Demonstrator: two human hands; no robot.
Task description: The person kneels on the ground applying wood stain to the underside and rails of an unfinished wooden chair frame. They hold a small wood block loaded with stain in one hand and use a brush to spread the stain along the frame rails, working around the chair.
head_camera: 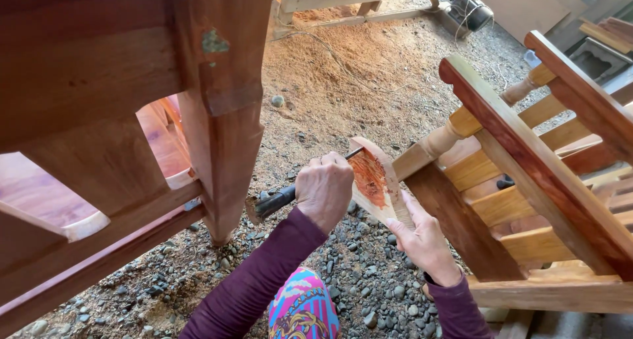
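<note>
Fingers of the left hand (324,188) wrap tight into a fist around a dark-handled tool (280,199); the handle juts out of the grip on its outer side, and a thin dark shaft runs up from the grip on its inner side to the red-stained end face of a wooden leg (370,177). Just across that leg from the left grip, the right hand (425,240) lies with its fingers stretched along the leg's underside, pressing against the pale wood, not curled around it. The leg belongs to a wooden furniture frame (527,181) tipped on its side, which spreads away beyond the right hand. On the far side of the left grip, well apart from the fist, stands another reddish wooden piece (217,115). Below both hands lies gravel floor (369,279), with sawdust (343,75) farther off. A bright patterned knee (303,309) shows between the purple sleeves.
</note>
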